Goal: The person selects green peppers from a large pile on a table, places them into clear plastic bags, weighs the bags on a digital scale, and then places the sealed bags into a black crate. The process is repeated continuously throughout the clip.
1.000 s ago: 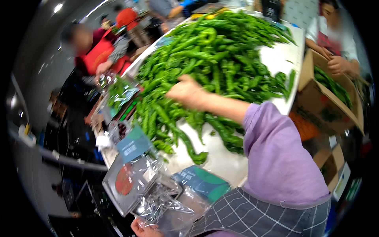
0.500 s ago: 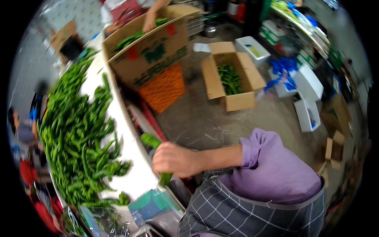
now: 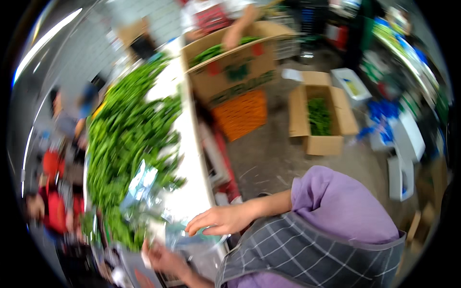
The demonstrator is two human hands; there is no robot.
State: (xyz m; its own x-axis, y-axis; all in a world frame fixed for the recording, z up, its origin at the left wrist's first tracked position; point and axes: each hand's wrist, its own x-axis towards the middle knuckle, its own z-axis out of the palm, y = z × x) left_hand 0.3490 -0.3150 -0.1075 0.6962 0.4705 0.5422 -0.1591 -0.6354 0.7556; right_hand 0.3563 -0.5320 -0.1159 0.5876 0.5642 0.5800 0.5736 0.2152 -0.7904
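1. Fingers (image 3: 199, 224) of right hand (image 3: 218, 220) stretched out flat and slightly apart, clamped on nothing, tips resting on clear plastic bag (image 3: 192, 235) at near edge of white bench (image 3: 189, 158).
2. Left hand (image 3: 163, 257) low in view, partly blurred, touching lower edge of same bag; whether fingers curl shut on it, cannot tell.
3. Plastic bag crumpled, lying on bench between both hands, just beside heap of green peppers (image 3: 125, 144).
4. Second clear bag (image 3: 141, 180) standing up against pepper heap, blurred.
5. Pepper heap covering left and middle of bench, running away toward far end.
6. Large cardboard box (image 3: 230, 72) with green peppers inside at far end of bench, another person's arm (image 3: 237, 29) reaching into it.
7. Orange crate (image 3: 240, 115) under that box, beside bench.
8. Smaller open cardboard box (image 3: 319, 115) with greens inside on floor (image 3: 269, 163), well apart from bench.
9. White tub (image 3: 350, 84) just behind smaller box.
10. Purple sleeve (image 3: 336, 201) and grey checked apron (image 3: 297, 254) in lower right.
11. Blurred person in red (image 3: 53, 201) at far left of bench.
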